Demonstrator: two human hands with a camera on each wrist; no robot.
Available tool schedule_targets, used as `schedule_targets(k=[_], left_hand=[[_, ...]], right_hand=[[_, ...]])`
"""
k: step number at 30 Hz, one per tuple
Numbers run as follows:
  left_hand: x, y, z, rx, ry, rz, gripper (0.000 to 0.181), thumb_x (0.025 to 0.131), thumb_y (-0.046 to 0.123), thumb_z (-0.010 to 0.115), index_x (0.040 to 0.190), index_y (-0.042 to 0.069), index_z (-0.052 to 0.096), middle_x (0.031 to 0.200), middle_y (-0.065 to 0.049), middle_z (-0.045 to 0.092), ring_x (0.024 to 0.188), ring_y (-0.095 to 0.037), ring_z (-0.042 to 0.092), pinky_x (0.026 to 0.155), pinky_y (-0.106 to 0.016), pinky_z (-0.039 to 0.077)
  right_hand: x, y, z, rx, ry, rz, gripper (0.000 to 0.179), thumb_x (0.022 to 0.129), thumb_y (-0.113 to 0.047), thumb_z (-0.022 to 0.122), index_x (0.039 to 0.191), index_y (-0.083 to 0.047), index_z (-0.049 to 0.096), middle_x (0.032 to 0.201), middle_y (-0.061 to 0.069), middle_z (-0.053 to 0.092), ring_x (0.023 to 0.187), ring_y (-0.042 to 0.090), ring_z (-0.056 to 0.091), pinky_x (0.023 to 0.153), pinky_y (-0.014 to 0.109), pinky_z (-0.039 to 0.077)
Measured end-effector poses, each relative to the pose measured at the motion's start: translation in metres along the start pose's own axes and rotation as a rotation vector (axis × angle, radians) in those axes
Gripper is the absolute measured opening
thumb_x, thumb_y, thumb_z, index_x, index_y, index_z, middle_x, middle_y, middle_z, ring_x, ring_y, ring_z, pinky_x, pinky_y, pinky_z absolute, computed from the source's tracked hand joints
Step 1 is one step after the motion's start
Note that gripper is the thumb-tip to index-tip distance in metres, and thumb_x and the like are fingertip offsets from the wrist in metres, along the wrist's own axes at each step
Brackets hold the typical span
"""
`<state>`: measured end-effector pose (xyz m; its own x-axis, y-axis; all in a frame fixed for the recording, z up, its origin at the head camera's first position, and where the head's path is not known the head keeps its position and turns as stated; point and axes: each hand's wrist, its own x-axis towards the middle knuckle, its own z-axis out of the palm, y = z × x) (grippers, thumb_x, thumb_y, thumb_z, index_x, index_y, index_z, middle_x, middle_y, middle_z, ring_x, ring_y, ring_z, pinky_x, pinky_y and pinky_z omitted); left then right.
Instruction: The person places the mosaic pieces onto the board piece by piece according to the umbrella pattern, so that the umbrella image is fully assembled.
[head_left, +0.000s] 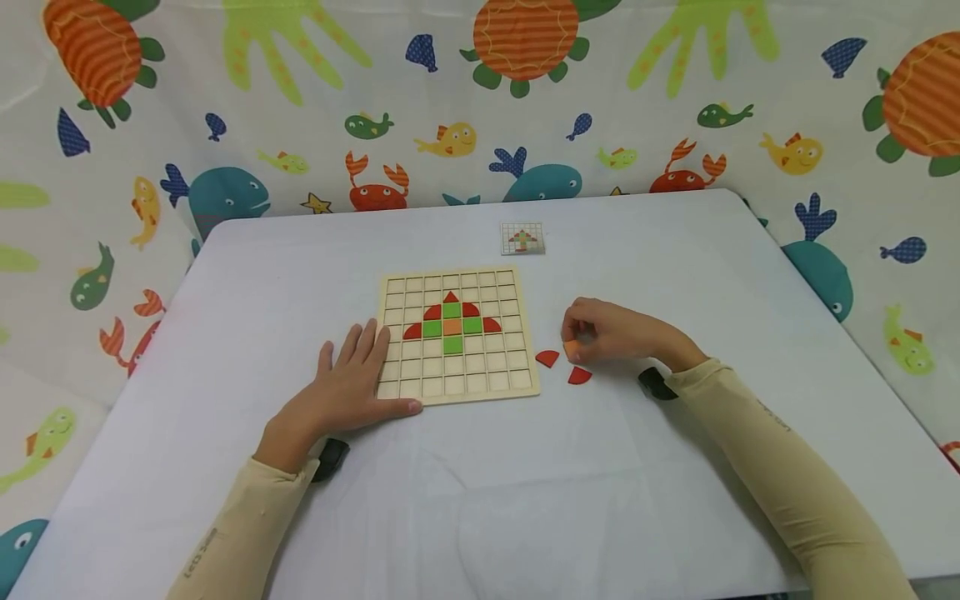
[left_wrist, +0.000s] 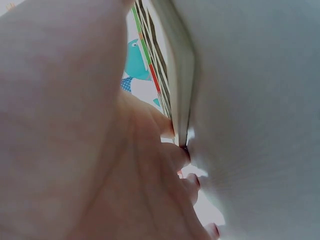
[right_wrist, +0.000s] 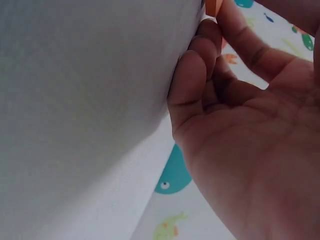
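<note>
My left hand (head_left: 348,383) lies spread at the left edge of a square wooden grid board (head_left: 510,379), its thumb along the near edge. In the left wrist view, the fingers meet the side of the board (left_wrist: 182,85). Red, green and orange pieces sit in the board's cells, with an orange square (head_left: 453,327) among green ones and a red triangle (head_left: 450,297) on top. Right of the board, my right hand (head_left: 611,332) pinches an orange piece (head_left: 572,350) low over the table. Its fingertips show around the orange piece (right_wrist: 214,7) in the right wrist view.
Two loose red quarter-round pieces (head_left: 547,358) lie between the board and my right hand. A small pattern card (head_left: 522,238) rests behind the board on the white table (head_left: 525,483). A sea-animal print cloth (head_left: 300,150) hangs at the back.
</note>
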<state>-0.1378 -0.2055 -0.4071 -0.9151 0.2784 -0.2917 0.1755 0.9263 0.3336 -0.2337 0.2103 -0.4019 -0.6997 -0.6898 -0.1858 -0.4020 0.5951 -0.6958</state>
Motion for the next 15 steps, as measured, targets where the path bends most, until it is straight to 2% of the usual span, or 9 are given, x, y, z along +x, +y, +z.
schedule_targets(k=[8, 15], left_hand=[[-0.0016, 0.0018, -0.0014, -0.005, 0.014, 0.0, 0.13, 0.087, 0.073, 0.074, 0.169, -0.005, 0.01, 0.176, -0.028, -0.001, 0.161, -0.049, -0.005, 0.12, -0.073, -0.007], [-0.002, 0.0009, 0.0026, -0.006, 0.018, 0.0, 0.13, 0.087, 0.074, 0.074, 0.169, -0.005, 0.01, 0.176, -0.028, 0.0, 0.161, -0.049, -0.004, 0.12, -0.074, -0.006]], right_hand=[[0.0014, -0.0038, -0.0006, -0.01, 0.054, 0.069, 0.02, 0.095, -0.013, 0.082, 0.098, -0.01, 0.063, 0.087, 0.003, 0.059, 0.086, 0.021, 0.055, 0.077, 0.038, 0.045], [0.0002, -0.0042, 0.0025, 0.003, 0.077, 0.122, 0.023, 0.094, -0.015, 0.082, 0.093, -0.009, 0.061, 0.085, 0.004, 0.059, 0.084, 0.022, 0.056, 0.076, 0.038, 0.046]])
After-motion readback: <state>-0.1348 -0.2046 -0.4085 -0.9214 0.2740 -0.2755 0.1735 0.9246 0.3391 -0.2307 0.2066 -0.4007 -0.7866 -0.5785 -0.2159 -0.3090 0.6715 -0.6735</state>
